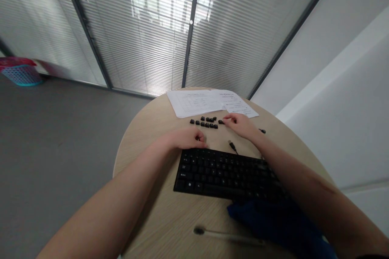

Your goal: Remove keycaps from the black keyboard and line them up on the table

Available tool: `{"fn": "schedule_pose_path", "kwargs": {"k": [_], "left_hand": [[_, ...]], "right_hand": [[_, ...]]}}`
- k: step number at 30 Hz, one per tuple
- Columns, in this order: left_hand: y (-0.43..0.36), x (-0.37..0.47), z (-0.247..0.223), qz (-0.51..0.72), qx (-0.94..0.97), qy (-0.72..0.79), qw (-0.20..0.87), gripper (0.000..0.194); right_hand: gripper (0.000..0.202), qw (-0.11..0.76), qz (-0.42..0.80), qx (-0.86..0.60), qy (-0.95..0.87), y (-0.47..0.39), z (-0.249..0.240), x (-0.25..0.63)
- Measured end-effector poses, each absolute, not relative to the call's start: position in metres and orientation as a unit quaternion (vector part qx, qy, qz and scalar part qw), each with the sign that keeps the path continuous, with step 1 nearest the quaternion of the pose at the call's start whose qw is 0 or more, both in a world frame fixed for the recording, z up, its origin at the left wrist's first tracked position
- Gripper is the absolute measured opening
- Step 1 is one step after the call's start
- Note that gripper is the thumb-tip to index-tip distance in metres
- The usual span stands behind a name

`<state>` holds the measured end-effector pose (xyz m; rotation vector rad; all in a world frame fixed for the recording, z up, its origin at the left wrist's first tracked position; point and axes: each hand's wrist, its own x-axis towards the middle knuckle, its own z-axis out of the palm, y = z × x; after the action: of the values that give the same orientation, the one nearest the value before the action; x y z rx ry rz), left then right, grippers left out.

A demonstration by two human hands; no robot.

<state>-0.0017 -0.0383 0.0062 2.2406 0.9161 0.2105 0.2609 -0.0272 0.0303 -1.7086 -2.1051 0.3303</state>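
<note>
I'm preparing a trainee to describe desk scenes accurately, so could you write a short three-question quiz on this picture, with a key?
1. Fill in the blank: The loose black keycaps lie between the papers and the black ____.
2. Short answer: What sort of thing is nearest the fingertips of the right hand?
3. True or false: The blue cloth lies on top of the papers.

Key:
1. Keyboard.
2. A loose black keycap, at the right-hand end of the group.
3. False; the blue cloth lies at the near side of the keyboard, away from the papers.
</note>
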Motion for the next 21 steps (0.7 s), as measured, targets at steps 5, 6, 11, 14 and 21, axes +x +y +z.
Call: {"fn": "schedule_pose_path", "kwargs": {"k": [5, 6, 11, 14, 21], "left_hand": [[-0.037, 0.000, 0.007, 0.073, 0.864, 0.354, 0.351, 0.027], [-0.037, 0.000, 0.007, 0.070, 0.865, 0.355, 0.348, 0.027], [-0.038, 0.000, 0.006, 0.069, 0.865, 0.371, 0.331, 0.033], [-0.040, 0.001, 0.007, 0.080, 0.860, 0.376, 0.335, 0.035], [-0.037, -0.004, 0.002, 0.103, 0.854, 0.370, 0.351, 0.038]], "right_hand": [[0.040, 0.347, 0.250, -0.562, -0.708, -0.084, 0.065, 0.281], [0.042, 0.368, 0.283, -0.555, -0.690, -0.093, 0.070, 0.284], [0.029, 0.334, 0.177, -0.548, -0.746, -0.086, 0.087, 0.284], [0.021, 0.234, 0.091, -0.557, -0.791, -0.039, 0.081, 0.275], [0.026, 0.081, 0.089, -0.590, -0.798, 0.049, 0.038, 0.244]]}}
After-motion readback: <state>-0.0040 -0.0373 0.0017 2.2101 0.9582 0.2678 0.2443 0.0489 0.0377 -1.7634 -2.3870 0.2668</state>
